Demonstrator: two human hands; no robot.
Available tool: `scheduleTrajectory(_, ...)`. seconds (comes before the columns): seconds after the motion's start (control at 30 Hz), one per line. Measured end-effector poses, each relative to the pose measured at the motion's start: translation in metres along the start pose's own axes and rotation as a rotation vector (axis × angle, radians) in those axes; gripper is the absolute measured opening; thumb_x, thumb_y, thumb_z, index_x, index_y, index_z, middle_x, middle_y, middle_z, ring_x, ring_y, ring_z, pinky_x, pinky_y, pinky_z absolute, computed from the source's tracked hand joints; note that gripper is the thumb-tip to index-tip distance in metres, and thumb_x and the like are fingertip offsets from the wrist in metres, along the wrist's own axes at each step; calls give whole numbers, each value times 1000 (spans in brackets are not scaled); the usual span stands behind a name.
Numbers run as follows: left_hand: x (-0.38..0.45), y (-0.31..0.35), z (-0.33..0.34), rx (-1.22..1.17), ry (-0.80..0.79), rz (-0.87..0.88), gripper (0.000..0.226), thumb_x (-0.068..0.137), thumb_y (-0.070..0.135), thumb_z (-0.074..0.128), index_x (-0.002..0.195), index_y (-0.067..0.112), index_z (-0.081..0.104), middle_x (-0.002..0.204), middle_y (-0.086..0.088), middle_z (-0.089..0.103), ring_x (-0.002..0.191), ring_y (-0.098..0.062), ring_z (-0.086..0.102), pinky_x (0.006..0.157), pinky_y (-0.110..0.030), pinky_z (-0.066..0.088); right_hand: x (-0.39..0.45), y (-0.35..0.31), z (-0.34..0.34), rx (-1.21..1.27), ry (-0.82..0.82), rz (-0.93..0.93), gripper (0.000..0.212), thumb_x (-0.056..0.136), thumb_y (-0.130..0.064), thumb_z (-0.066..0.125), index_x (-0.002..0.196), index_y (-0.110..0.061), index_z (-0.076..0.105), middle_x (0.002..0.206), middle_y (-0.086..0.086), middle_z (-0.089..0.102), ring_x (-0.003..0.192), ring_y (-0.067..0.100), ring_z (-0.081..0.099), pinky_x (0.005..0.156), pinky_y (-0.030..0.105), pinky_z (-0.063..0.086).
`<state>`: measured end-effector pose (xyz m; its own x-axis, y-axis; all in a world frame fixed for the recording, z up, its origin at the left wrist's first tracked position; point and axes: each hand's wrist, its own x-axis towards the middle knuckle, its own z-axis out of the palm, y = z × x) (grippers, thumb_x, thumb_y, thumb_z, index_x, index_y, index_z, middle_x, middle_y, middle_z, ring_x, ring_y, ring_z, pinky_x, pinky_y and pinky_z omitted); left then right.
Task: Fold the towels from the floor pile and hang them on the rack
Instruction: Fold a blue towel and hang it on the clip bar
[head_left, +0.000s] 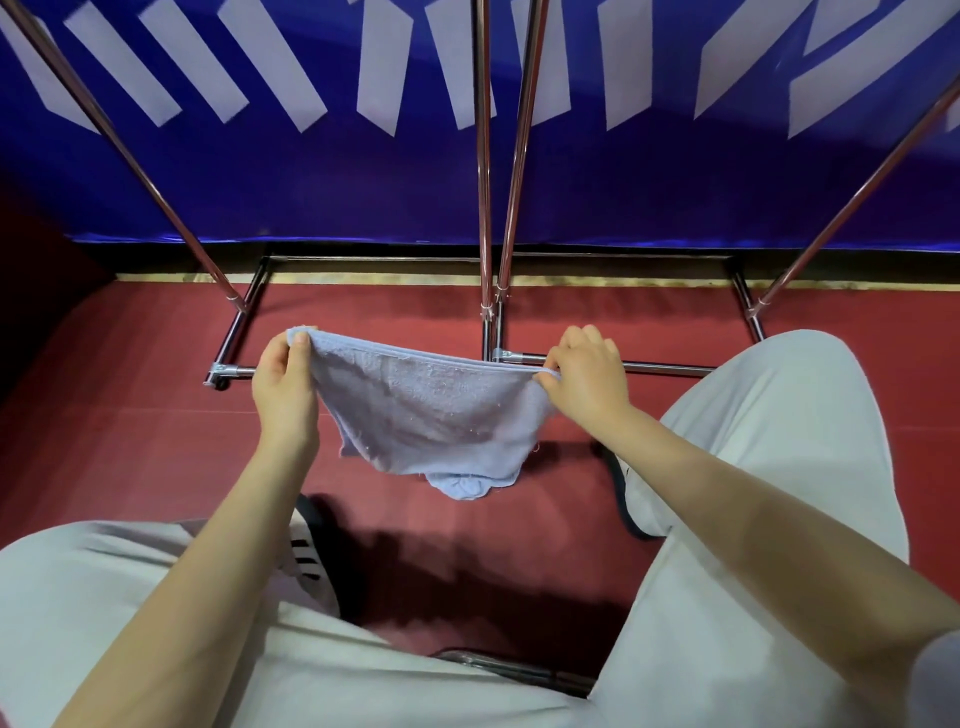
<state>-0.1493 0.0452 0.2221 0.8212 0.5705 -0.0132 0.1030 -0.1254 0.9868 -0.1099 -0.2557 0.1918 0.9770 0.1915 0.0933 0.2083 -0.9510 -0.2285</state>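
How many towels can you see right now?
1: a light blue towel, held stretched between the left hand and right hand above the red floor. The floor pile is out of view.

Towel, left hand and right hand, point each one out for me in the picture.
towel (426, 410), head view, middle of the hanging cloth.
left hand (284, 384), head view, back of the hand gripping the towel's left corner.
right hand (589, 379), head view, back of the hand pinching the right corner.
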Motion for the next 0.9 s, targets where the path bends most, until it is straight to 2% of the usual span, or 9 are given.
scheduleTrajectory(0.1,5,-3,-2,30,22,3,20,98,27,46,91,24,65,80,15,53,77,-2,47,73,-25,39,1,2,3,-10,-78,46,22,90,-30,55,95,-10,62,102,8,55,103,29,46,84,37,35)
scheduleTrajectory(0.23,11,-10,-5,20,79,-47,26,96,24,47,93,5,65,68,12,42,66,-4,37,65,-28,33,1,5,4,313,-222,156,16,90,-33,59,92,-16,59,96,4,61,92,24,56,73,32,37)
scheduleTrajectory(0.33,16,-16,-9,-75,130,-167,24,96,22,50,99,5,66,74,12,50,72,-5,45,73,-25,40,5,4,-4,615,-170,198,10,87,-25,63,84,-16,61,89,-1,64,84,17,58,72,29,43)
scheduleTrajectory(0.43,18,-15,-10,-137,156,-209,16,97,20,50,89,19,64,75,9,51,67,-4,45,68,-19,41,8,-2,-19,840,-70,194,10,87,-17,65,85,-8,64,82,-2,62,75,7,54,64,15,39)
scheduleTrajectory(0.53,18,-15,-10,-167,148,-199,13,98,21,49,94,18,62,75,8,50,65,-2,44,64,-15,40,8,-6,-32,1023,44,205,6,87,-12,66,86,-7,63,75,-6,58,62,-9,49,59,6,37)
scheduleTrajectory(0.63,16,-14,-8,-156,140,-191,18,97,25,49,84,25,62,77,11,52,73,-4,47,73,-19,42,9,-7,-36,1058,78,225,6,88,-14,65,88,-9,63,77,-7,60,65,-7,52,61,6,39)
scheduleTrajectory(0.73,15,-16,-6,-122,126,-167,15,96,27,48,92,22,61,78,14,53,75,-2,48,78,-22,42,10,-6,-35,1061,79,262,5,87,-15,65,88,-10,63,79,-7,60,72,3,54,62,7,41)
scheduleTrajectory(0.8,16,-15,-4,-110,121,-157,14,97,26,48,96,18,60,78,13,52,73,-1,48,78,-22,42,12,-6,-36,1066,90,274,7,88,-16,64,89,-9,63,78,-7,60,71,4,54,62,8,41)
scheduleTrajectory(0.9,16,-11,-1,-118,111,-151,18,97,25,49,83,22,59,75,10,47,70,-3,45,73,-22,42,14,-6,-38,1087,114,294,10,88,-18,64,90,-8,64,76,-7,60,69,4,53,60,10,41)
